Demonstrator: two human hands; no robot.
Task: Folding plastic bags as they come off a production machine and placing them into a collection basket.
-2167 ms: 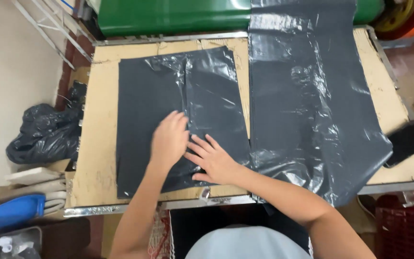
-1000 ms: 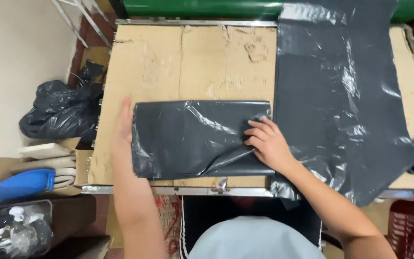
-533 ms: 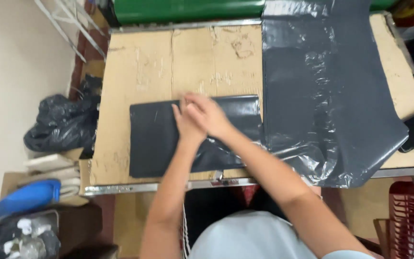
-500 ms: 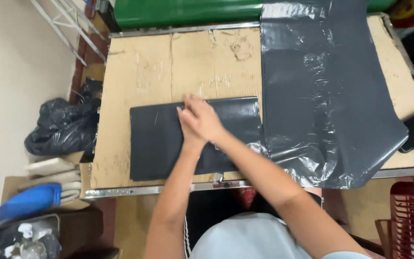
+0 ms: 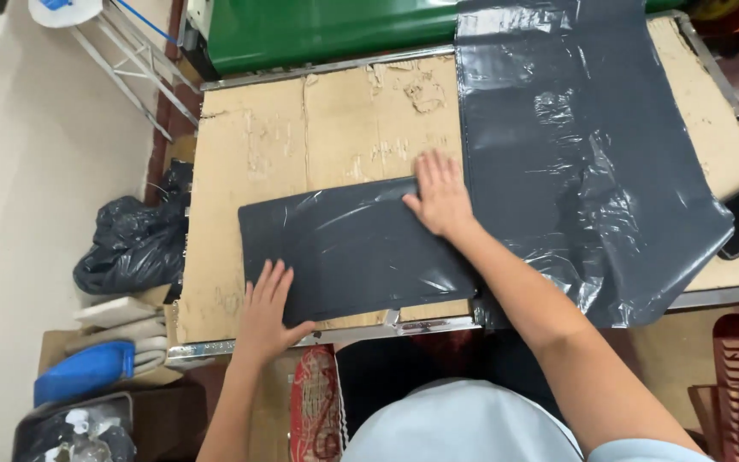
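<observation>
Black plastic is bunching in a heap (image 5: pixel 134 246) on the floor just off the worktop's left edge, with a blue scoop-shaped thing (image 5: pixel 83 373) lying below it. On the cardboard-covered worktop (image 5: pixel 250 162), the left hand (image 5: pixel 268 310) is pressing flat, fingers spread wide, on the near-left corner of the folded black bag (image 5: pixel 348 248), close to the worktop's front edge. Further right, the right hand (image 5: pixel 442 198) is lying open and flat on the bag's far-right corner, holding nothing. Just beside it, a larger unfolded black sheet (image 5: pixel 575 145) is covering the right half of the worktop and drooping over the front edge.

The folded bag is looking slick and springy, so it could be slipping on the cardboard or popping open if either palm lifts. Its right edge is touching the loose sheet, which could be getting dragged along. Trapped air may be wrinkling the fold.
</observation>
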